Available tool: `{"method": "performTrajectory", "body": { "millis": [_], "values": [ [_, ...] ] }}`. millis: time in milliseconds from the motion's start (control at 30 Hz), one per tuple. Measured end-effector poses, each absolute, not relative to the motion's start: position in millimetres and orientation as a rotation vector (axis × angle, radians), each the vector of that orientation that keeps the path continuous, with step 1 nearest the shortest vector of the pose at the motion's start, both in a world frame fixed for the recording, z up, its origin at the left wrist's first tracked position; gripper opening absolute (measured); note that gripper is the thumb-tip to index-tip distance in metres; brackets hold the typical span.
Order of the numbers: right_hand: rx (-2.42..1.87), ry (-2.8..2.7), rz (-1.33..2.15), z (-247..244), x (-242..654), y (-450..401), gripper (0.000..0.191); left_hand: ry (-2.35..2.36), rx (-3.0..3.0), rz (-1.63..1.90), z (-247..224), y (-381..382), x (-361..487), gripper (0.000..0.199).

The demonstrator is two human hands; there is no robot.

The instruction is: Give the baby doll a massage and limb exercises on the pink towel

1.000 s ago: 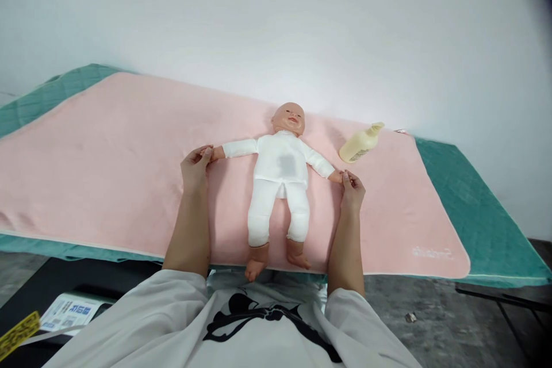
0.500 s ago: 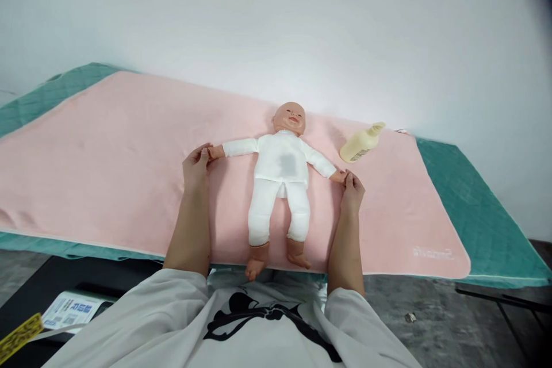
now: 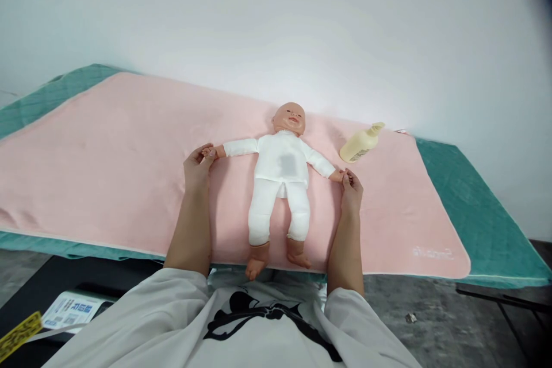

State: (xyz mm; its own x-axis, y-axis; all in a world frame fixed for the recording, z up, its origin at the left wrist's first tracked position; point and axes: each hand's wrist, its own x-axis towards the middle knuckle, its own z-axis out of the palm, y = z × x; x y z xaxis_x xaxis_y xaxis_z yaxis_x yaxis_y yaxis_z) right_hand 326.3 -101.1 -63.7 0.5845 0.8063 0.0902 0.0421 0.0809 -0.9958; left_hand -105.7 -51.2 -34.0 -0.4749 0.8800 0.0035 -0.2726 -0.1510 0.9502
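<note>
Wall: pale and plain, behind the far edge of the pink mat (image 3: 112, 167).
Green quilted cover (image 3: 478, 218): under the mat, showing past it at both ends and along the near edge.
Yellow tag (image 3: 19, 336): black-patterned, at the lower left corner.
White package (image 3: 71, 310): printed in blue, on a black surface below the mat's near edge.
Left hand (image 3: 199, 165): thumb and fingers pinching the doll's hand on this side.
Doll (image 3: 281, 164): face up on the mat, in white top and trousers, a grey patch on its chest; head toward the wall, arms spread, bare feet at the near edge.
Right hand (image 3: 352, 187): thumb and fingers pinching the doll's other hand.
Pump bottle (image 3: 357, 146): pale yellow with dark print, on the mat near the right hand and beyond it; top slants rightward, whether standing or lying I cannot tell.
Small scrap (image 3: 410, 318): on the grey floor (image 3: 397, 345).
Dark bars (image 3: 500, 298): below the cover, far right.
</note>
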Motion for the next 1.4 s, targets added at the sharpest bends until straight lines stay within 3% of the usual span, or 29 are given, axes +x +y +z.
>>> {"method": "performTrajectory", "body": {
  "millis": [733, 1400],
  "values": [
    [-1.513, -0.747, 0.552, -33, 306, -110, 0.040, 1.297, 0.707, 1.782, -25, -55, -99, 0.021],
    [-1.356, -0.781, 0.691, -62, 324, -103, 0.054, 1.307, 0.703, 1.748, -37, -49, -106, 0.028]
  ]
}}
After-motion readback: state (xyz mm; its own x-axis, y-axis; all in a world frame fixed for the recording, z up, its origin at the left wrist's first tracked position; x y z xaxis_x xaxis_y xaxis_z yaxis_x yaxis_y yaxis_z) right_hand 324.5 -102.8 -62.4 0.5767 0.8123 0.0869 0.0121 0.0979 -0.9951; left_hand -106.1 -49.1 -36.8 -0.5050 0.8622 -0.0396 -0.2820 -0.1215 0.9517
